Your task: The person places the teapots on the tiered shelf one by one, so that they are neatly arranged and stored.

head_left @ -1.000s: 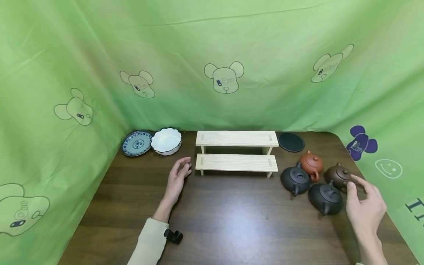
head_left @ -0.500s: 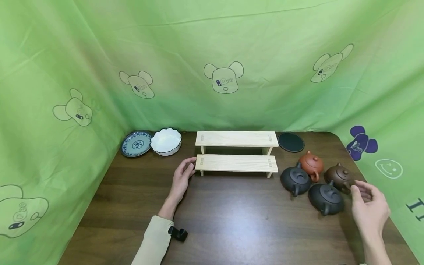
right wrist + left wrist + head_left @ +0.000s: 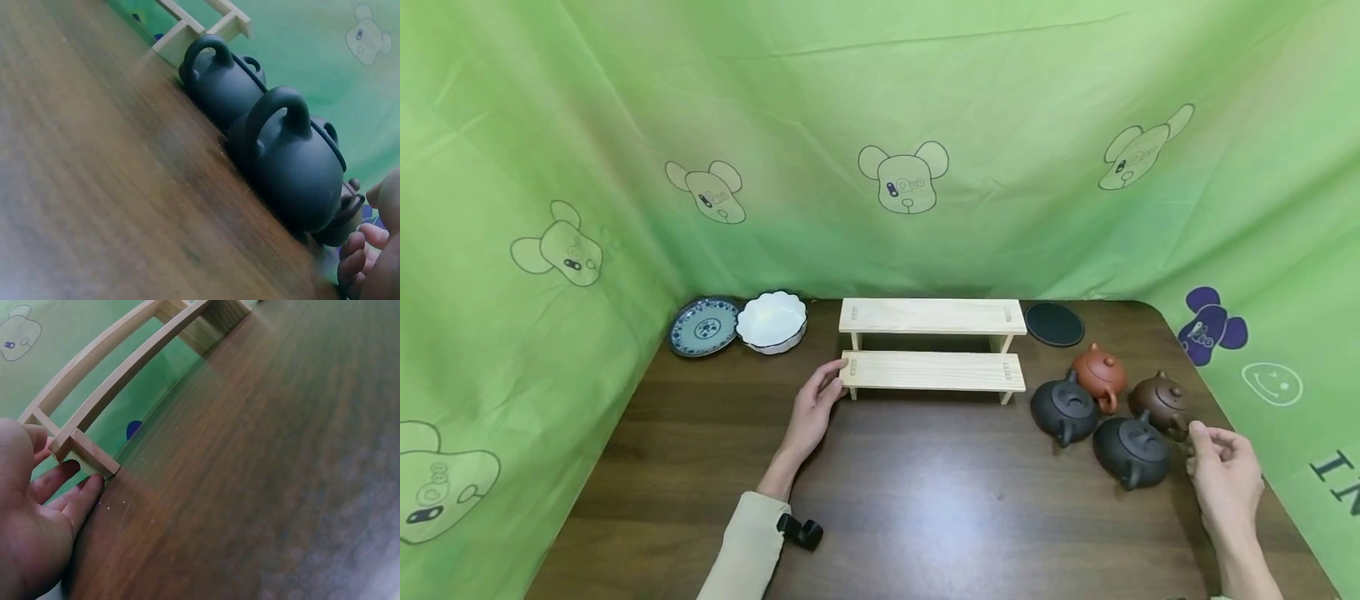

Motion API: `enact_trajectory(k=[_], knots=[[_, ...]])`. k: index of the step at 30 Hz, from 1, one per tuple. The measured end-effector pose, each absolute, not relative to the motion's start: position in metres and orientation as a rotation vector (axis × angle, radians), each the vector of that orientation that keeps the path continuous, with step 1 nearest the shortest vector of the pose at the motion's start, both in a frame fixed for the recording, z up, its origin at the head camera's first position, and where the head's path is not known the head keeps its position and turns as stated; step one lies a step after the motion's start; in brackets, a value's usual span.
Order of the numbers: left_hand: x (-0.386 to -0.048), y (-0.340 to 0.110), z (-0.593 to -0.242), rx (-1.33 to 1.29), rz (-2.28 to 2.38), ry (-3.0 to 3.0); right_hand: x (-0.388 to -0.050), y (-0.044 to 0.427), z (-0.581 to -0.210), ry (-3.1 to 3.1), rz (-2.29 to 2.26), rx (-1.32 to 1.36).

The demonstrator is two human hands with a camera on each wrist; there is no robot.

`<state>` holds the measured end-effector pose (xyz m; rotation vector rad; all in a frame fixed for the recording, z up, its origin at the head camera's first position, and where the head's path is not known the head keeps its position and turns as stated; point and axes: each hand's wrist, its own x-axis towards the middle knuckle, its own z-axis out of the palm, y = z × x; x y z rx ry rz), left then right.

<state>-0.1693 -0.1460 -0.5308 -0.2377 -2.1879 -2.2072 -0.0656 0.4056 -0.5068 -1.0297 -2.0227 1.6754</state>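
Note:
My left hand [image 3: 810,412] is at the left end of the lower step of a pale wooden two-step stand [image 3: 932,369]. In the left wrist view its fingers [image 3: 84,497] lie loosely bent against the end leg. On the right, my right hand [image 3: 1227,477] pinches the handle of a dark brown teapot [image 3: 1157,400] with thumb and curled fingers. The teapot rests on the table. Most of it is hidden behind a black teapot [image 3: 294,175] in the right wrist view. Another black teapot [image 3: 1063,408] and a reddish-orange teapot [image 3: 1099,371] stand close beside it.
A blue patterned plate [image 3: 703,327] and a white scalloped bowl [image 3: 772,321] sit at the back left. Behind the teapots lies a round black coaster [image 3: 1054,324]. Green curtain [image 3: 910,250] encloses the back and sides of the brown table [image 3: 917,500].
My left hand has moved right to the stand's end. My right hand has come down to the brown teapot's handle, its fingers curling in. The head view has shifted slightly.

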Motion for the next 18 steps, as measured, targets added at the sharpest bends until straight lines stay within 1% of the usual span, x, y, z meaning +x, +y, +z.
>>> enact_trajectory(k=[3,5,12,14,18], knots=[[-0.172,-0.144,-0.531,-0.248,-2.232,-2.181,-0.065,0.408,-0.508,-1.846,1.818,-0.987],[-0.174,-0.142,-0.530,-0.256,-2.253,-2.177,-0.064,0.409,-0.509,-1.833,1.834,-0.954],[-0.173,-0.139,-0.532,-0.241,-2.269,-2.164,-0.063,0.411,-0.512,-2.180,1.511,-0.965],[-0.172,-0.140,-0.532,-0.231,-2.255,-2.171,-0.064,0.410,-0.513,-2.132,1.608,-0.936],[-0.170,-0.142,-0.533,-0.202,-2.224,-2.191,-0.066,0.409,-0.518,-1.939,1.912,-0.796]])
